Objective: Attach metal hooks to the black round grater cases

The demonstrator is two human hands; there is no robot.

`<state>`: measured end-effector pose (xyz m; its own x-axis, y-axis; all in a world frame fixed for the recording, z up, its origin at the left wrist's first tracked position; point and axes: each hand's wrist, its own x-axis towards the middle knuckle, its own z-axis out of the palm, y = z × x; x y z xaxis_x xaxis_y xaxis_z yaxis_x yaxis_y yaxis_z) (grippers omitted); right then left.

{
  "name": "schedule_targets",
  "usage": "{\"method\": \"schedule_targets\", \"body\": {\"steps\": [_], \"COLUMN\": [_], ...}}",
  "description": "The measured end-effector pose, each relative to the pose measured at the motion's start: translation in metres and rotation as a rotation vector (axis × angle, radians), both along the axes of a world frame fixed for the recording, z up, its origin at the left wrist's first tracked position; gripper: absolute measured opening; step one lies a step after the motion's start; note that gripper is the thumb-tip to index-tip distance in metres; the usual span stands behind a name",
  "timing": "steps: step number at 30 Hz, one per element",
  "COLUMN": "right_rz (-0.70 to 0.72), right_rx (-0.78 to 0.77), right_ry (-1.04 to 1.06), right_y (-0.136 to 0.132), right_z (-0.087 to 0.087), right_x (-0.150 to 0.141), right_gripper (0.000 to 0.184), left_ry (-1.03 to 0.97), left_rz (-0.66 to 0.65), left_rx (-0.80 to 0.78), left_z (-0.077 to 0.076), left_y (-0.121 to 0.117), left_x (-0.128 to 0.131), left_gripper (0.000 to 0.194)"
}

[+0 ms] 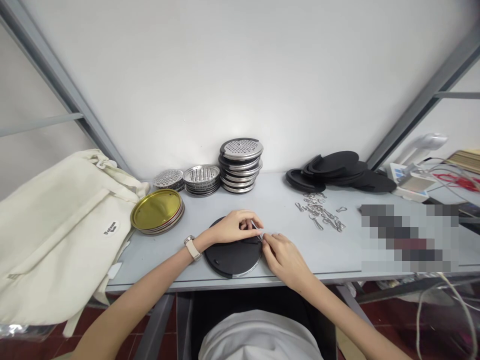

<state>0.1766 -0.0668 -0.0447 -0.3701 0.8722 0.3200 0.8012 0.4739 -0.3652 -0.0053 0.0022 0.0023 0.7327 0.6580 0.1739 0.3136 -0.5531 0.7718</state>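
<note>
Black disc (234, 257) lies flat, nearer than the stack (242, 172); clips (322, 212) sit right of the stack. Left hand (236, 226) and right hand (287, 257) meet at the disc's rim; their grasp is unclear. Uneven pressing could skid it.

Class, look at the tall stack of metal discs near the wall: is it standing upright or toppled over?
Upright: the tall stack rises as one column, its discs lying one on another.

just the one head-worn cam, looking forward and down over the worktop (150, 255), pretty wide, both hands around frame centre
</note>
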Motion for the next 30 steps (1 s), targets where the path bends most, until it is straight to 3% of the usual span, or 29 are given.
{"method": "schedule_targets", "body": {"steps": [9,19,30], "right_rz": [0.033,0.050,0.025], "right_rx": [-0.043,0.004,-0.009], "right_ry": [0.061,0.049,0.041], "right_y": [-0.0006,-0.0015,-0.0019], "right_z": [0.0037,0.0049,0.0014], "right_x": [0.0009,0.0015,0.0015], "right_gripper": [0.029,0.029,0.029], "left_ry": [0.006,-0.029,-0.035], "left_rz": [-0.134,-0.137,-0.149], "left_rx": [0.037,-0.107,-0.121], "left_z": [0.0020,0.0051,0.0032], "left_y": [-0.0013,-0.0017,-0.0003], "left_x": [-0.0026,-0.0021,-0.0040], "left_gripper": [0.029,0.029,0.030]}}
